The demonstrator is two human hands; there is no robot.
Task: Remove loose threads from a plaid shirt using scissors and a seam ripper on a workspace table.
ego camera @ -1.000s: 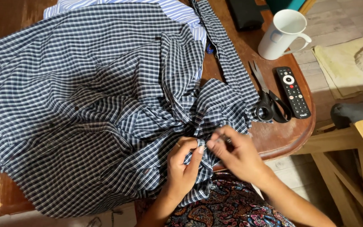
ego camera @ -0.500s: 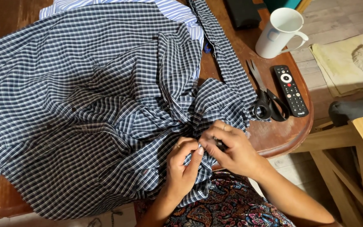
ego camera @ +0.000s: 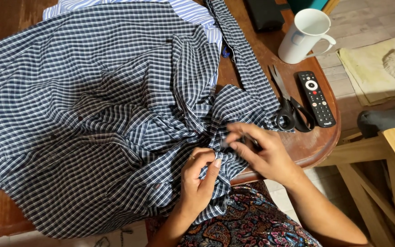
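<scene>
One large checked shirt, dark blue and white, covers most of the round wooden desk, spread flat on the far side and bunched into folds at the near edge, where some of it hangs over toward the person's patterned lap. A pale striped cloth shows from under it at the far side of the desk. On the bare wood to the right stands a white mug near the far edge, with a dark flat case just left of it. Nearer lies a pair of black-handled scissors, blades pointing away, and a black remote control lies just beside them on the right. Beyond the desk a light wooden chair frame stands at the right. The left hand pinches a fold of the shirt at the near edge, its fingers closed on the fabric. The right hand, just beside it, rests on the bunched cloth with its fingers drawn together, but they are blurred, so I cannot tell what they grip.
</scene>
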